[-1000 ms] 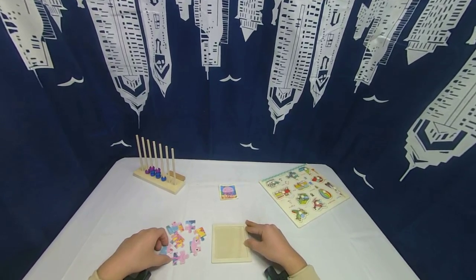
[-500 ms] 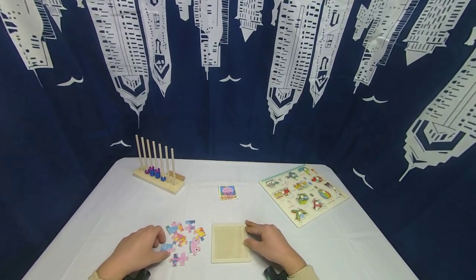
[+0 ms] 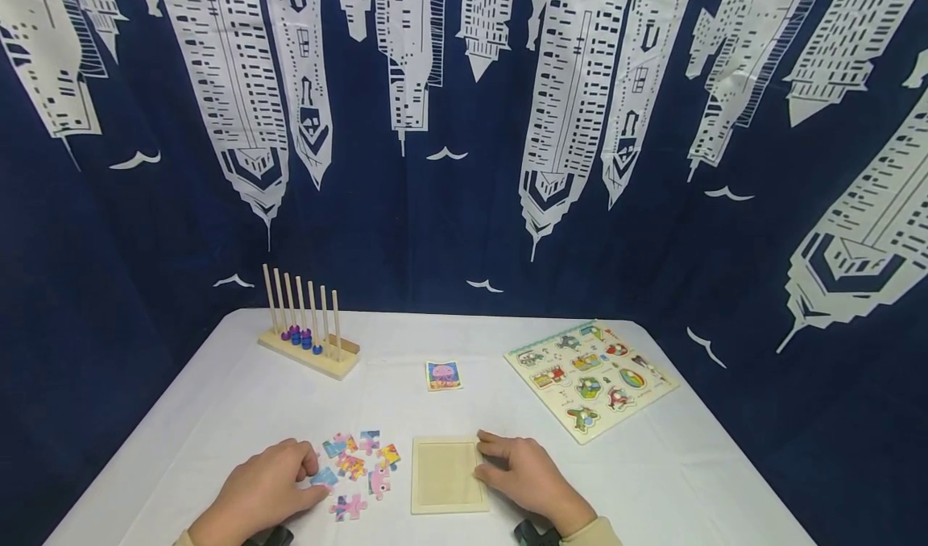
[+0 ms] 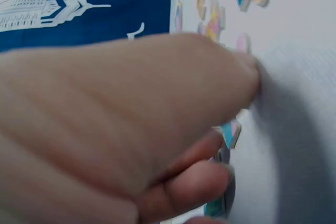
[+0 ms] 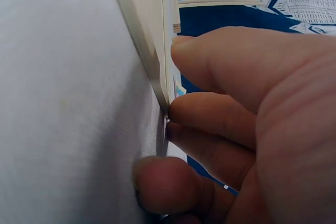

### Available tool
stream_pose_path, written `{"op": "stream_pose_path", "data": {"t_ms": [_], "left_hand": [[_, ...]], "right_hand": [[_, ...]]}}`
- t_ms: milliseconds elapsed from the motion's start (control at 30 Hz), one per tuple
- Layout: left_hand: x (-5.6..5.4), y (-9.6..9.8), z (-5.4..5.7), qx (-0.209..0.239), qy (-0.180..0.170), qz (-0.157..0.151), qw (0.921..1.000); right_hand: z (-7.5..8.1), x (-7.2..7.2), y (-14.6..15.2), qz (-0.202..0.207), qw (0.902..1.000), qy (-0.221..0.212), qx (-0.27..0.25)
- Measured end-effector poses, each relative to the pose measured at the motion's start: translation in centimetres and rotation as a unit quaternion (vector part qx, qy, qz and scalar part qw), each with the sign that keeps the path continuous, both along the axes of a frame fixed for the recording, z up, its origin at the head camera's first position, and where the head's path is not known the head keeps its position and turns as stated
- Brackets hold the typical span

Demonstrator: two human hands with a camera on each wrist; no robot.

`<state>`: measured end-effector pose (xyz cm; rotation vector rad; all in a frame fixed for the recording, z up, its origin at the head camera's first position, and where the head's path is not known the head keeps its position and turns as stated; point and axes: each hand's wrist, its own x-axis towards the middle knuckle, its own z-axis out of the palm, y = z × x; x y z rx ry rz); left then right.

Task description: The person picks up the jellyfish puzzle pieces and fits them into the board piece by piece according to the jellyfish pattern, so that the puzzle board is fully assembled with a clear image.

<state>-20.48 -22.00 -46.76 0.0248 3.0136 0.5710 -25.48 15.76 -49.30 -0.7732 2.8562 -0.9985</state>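
Observation:
Loose jigsaw pieces (image 3: 379, 480) with pink, blue and yellow print lie in a cluster beside my left hand (image 3: 264, 486). That hand pinches a blue puzzle piece (image 3: 324, 477) at the cluster's left side, thumb and finger at its edges, low on the table. In the left wrist view the thumb (image 4: 210, 77) covers much of the piece. A square wooden puzzle tray (image 3: 449, 475), with a raised rim and a bare inside, lies right of the pieces. My right hand (image 3: 525, 473) rests its thumb and fingertips along the tray's right rim, fingers loosely bent.
A small picture card (image 3: 443, 375) lies beyond the tray. At the back left stands a wooden peg rack (image 3: 312, 357) with beads on upright rods. A wooden picture board (image 3: 590, 381) lies at the right. Behind the white table (image 3: 391, 409) hangs a dark blue printed curtain (image 3: 406, 232).
The blue puzzle piece at my left hand has turned and shifted slightly away from me, coming further into sight. My right hand stays at the tray's rim.

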Motion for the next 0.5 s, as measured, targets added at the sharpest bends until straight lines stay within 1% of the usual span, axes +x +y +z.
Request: {"op": "stream_pose_path", "data": {"t_ms": [267, 500], "left_hand": [[0.07, 0.05, 0.04, 0.003, 0.014, -0.027, 0.9995], [-0.25, -0.2, 0.12, -0.019, 0.018, -0.058, 0.998]], "right_hand": [[0.04, 0.12, -0.07, -0.006, 0.9999, -0.002, 0.013], [0.34, 0.26, -0.03, -0.002, 0.9999, 0.002, 0.012]]}}
